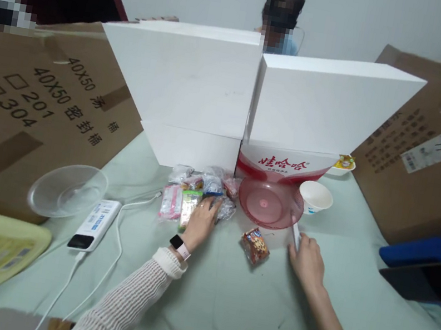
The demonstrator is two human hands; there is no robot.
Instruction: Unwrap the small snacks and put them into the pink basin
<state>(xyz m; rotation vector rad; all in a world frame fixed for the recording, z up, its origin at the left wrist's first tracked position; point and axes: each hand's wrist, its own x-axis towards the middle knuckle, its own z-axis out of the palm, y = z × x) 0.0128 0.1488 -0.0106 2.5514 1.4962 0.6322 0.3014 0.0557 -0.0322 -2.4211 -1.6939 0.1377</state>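
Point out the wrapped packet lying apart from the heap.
The brown packet, alone in front of the pink plate; the other packets crowd together at the left hand.

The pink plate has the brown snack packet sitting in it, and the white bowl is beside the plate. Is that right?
Not quite: the brown snack packet isn't in the pink plate. The head view shows it on the pale green cloth, on the person's side of the plate. The white bowl is beside the plate.

soft, muted light, faint shadows, wide-angle stretch toward the edges
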